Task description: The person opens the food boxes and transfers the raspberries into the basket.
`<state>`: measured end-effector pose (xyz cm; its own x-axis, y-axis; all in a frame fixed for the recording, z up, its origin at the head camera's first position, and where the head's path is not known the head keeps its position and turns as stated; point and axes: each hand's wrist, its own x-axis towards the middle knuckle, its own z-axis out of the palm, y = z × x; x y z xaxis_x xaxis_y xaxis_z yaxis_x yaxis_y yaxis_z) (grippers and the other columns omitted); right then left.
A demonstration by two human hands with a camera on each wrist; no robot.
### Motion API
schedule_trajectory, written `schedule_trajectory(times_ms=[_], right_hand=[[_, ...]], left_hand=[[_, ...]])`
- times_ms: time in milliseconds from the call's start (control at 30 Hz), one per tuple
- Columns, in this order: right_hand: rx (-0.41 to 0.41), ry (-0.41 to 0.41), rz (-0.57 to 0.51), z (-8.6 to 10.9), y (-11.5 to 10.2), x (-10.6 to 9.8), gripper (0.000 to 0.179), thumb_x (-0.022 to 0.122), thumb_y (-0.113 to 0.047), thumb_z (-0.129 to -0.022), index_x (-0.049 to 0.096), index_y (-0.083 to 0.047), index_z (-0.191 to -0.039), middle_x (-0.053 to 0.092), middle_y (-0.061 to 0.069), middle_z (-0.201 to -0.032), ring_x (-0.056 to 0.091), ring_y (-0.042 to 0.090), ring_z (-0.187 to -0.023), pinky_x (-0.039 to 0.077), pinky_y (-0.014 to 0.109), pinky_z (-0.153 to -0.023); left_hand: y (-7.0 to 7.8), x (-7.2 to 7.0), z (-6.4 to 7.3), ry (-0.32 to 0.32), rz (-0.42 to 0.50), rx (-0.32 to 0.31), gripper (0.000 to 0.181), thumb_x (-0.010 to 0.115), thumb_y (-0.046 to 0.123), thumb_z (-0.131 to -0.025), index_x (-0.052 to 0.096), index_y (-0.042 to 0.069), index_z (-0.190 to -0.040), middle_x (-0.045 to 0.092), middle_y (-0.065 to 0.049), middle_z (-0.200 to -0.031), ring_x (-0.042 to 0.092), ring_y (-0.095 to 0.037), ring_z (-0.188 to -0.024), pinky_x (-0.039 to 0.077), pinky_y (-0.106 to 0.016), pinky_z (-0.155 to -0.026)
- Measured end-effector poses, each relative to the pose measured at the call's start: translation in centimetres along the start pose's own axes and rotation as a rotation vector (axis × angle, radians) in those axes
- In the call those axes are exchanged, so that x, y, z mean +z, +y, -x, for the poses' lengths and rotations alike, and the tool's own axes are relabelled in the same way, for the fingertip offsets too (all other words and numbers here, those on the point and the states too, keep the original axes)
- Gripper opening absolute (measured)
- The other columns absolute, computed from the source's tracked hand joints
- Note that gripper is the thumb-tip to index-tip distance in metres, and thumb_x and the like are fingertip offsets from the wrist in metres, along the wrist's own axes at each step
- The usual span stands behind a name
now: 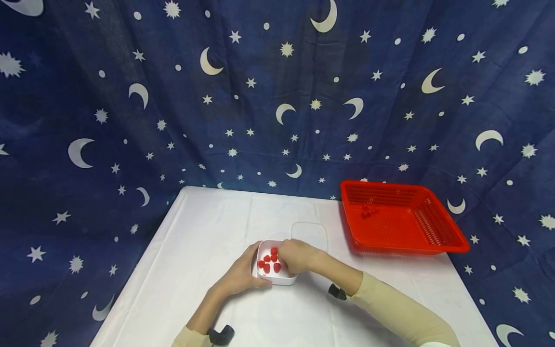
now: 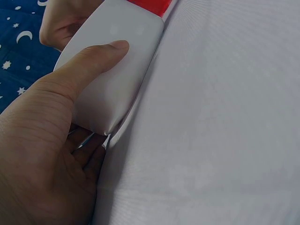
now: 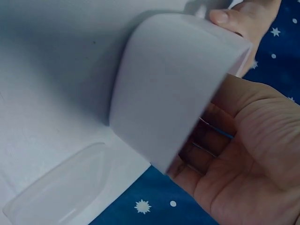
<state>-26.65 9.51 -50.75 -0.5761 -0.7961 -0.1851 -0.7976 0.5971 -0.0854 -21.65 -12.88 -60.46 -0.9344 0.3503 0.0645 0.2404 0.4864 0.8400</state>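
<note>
A white square plastic container (image 1: 284, 281) stands on the table with several small red berries (image 1: 267, 268) inside, mostly in its left half. My left hand (image 1: 240, 274) grips the container from the left; in the left wrist view the thumb (image 2: 101, 58) lies along its outer wall. From the right, my right hand (image 1: 300, 256) reaches over the rim with its fingers down inside. The right wrist view shows those fingers (image 3: 197, 157) bent behind the container's wall, their tips hidden, so whether they pinch a berry cannot be seen.
A clear lid (image 1: 310, 232) lies flat just behind the container. At the back right stands a red plastic basket (image 1: 412, 250) with a few small red pieces (image 1: 367, 211) inside. A white cloth (image 1: 208, 226) covers the table, and a dark blue moon-and-star curtain (image 1: 243, 111) hangs behind it.
</note>
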Motion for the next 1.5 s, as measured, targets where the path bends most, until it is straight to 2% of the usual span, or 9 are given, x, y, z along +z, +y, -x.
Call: schedule_trajectory(times_ms=[167, 267, 400, 633, 733, 900, 1133, 1400, 1500], right_hand=[[0.016, -0.005, -0.083, -0.2, 0.5, -1.3, 0.025, 0.085, 0.0, -0.072, 0.072, -0.02, -0.066, 0.058, -0.015, -0.059, 0.051, 0.007, -0.059, 0.049, 0.017, -0.056], [0.031, 0.008, -0.141, -0.1, 0.9, -2.5, 0.017, 0.085, 0.001, -0.075, 0.079, -0.015, -0.075, 0.065, -0.013, -0.065, 0.056, 0.007, -0.063, 0.053, 0.018, -0.061], [0.055, 0.054, -0.192, 0.1, 1.6, -4.1, 0.011, 0.086, -0.005, -0.079, 0.083, -0.012, -0.085, 0.07, -0.012, -0.072, 0.059, 0.007, -0.067, 0.055, 0.021, -0.066], [0.145, 0.162, -0.182, 0.5, 3.6, -6.5, 0.009, 0.089, -0.017, -0.08, 0.083, -0.021, -0.083, 0.071, -0.016, -0.074, 0.061, 0.007, -0.07, 0.056, 0.027, -0.069], [0.191, 0.207, -0.206, 0.4, 5.1, -7.6, 0.009, 0.089, -0.018, -0.08, 0.083, -0.023, -0.084, 0.073, -0.015, -0.078, 0.063, 0.008, -0.072, 0.058, 0.028, -0.071], [0.237, 0.315, -0.26, 0.7, 8.5, -9.8, 0.007, 0.088, -0.015, -0.081, 0.083, -0.018, -0.085, 0.075, -0.01, -0.079, 0.064, 0.012, -0.07, 0.059, 0.029, -0.065], [0.358, 0.491, -0.344, 2.3, 13.1, -12.0, 0.008, 0.09, -0.017, -0.081, 0.084, -0.014, -0.086, 0.076, -0.005, -0.079, 0.066, 0.017, -0.071, 0.058, 0.034, -0.063], [0.534, 0.558, -0.415, 4.6, 17.9, -13.4, 0.012, 0.088, -0.018, -0.083, 0.084, -0.011, -0.092, 0.08, 0.004, -0.09, 0.069, 0.026, -0.085, 0.06, 0.045, -0.075], [0.591, 0.575, -0.424, 5.3, 19.8, -13.6, 0.014, 0.087, -0.021, -0.085, 0.084, -0.01, -0.094, 0.08, 0.006, -0.091, 0.069, 0.026, -0.087, 0.058, 0.043, -0.076]], left_hand=[[-0.2, 0.0, 0.0, 0.004, -0.001, 0.002, 0.12, 0.095, 0.053, -0.067, 0.029, 0.023, -0.163, 0.041, 0.004, -0.162, 0.04, -0.022, -0.15, 0.036, -0.054, -0.121], [-0.3, 0.1, 0.0, 0.005, -0.006, 0.003, 0.121, 0.095, 0.054, -0.067, 0.029, 0.022, -0.163, 0.04, 0.003, -0.163, 0.037, -0.024, -0.152, 0.035, -0.055, -0.122], [-0.4, 0.2, -0.1, 0.007, -0.01, -0.003, 0.123, 0.095, 0.055, -0.065, 0.029, 0.023, -0.164, 0.039, 0.003, -0.164, 0.036, -0.025, -0.153, 0.034, -0.055, -0.122], [-0.3, 0.2, -0.1, 0.006, -0.015, -0.016, 0.124, 0.094, 0.058, -0.065, 0.029, 0.021, -0.164, 0.038, 0.001, -0.165, 0.034, -0.026, -0.154, 0.033, -0.057, -0.122], [-0.3, 0.2, -0.1, 0.01, -0.013, -0.025, 0.124, 0.094, 0.057, -0.065, 0.029, 0.021, -0.164, 0.038, 0.001, -0.165, 0.034, -0.027, -0.154, 0.033, -0.057, -0.122], [-0.4, 0.3, -0.2, 0.014, -0.019, -0.031, 0.125, 0.094, 0.057, -0.064, 0.03, 0.02, -0.164, 0.037, -0.001, -0.166, 0.033, -0.027, -0.155, 0.032, -0.057, -0.122], [-0.6, 0.6, -0.1, 0.009, -0.023, -0.022, 0.126, 0.094, 0.058, -0.064, 0.028, 0.019, -0.164, 0.036, -0.002, -0.167, 0.032, -0.029, -0.155, 0.031, -0.058, -0.122], [-0.5, 0.5, 0.0, 0.004, -0.006, -0.012, 0.129, 0.095, 0.057, -0.064, 0.025, 0.016, -0.165, 0.035, -0.004, -0.167, 0.032, -0.03, -0.155, 0.03, -0.058, -0.123], [-0.4, 0.5, 0.0, 0.007, -0.012, -0.013, 0.129, 0.094, 0.057, -0.064, 0.025, 0.017, -0.165, 0.035, -0.003, -0.167, 0.032, -0.029, -0.155, 0.03, -0.057, -0.123]])
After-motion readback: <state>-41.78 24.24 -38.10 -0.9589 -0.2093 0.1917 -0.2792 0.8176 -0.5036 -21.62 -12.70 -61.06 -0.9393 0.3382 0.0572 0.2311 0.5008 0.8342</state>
